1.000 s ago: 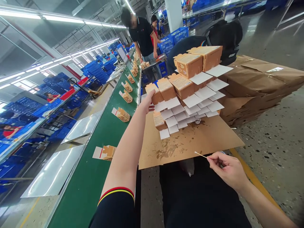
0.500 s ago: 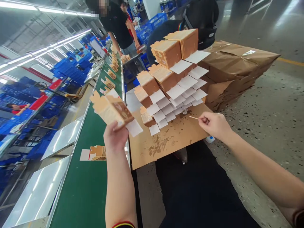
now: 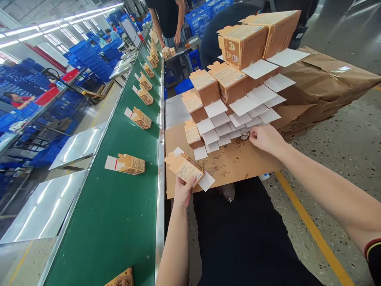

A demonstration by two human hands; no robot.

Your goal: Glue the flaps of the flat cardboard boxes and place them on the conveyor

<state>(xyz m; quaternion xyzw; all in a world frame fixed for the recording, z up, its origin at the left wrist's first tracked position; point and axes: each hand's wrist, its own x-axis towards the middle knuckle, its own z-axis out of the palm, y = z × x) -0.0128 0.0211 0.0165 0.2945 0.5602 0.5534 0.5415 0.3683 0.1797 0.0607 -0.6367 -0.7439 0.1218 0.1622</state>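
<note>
My left hand grips a small brown printed box with its flaps open, over the near left part of the cardboard sheet. My right hand is pinched at a small clear round dish beside the stacked boxes; the thin stick seen in it earlier is mostly hidden. Open brown boxes with white flaps stand in a stepped stack on the sheet, beyond both hands.
A green conveyor belt on the left carries a row of similar boxes, the nearer one lying on its side. Brown wrapped bundles lie at the right. A person stands at the far end.
My left hand has brought its box from over the belt edge to the cardboard. My right hand has moved to the dish with its stick. The view has shifted.
</note>
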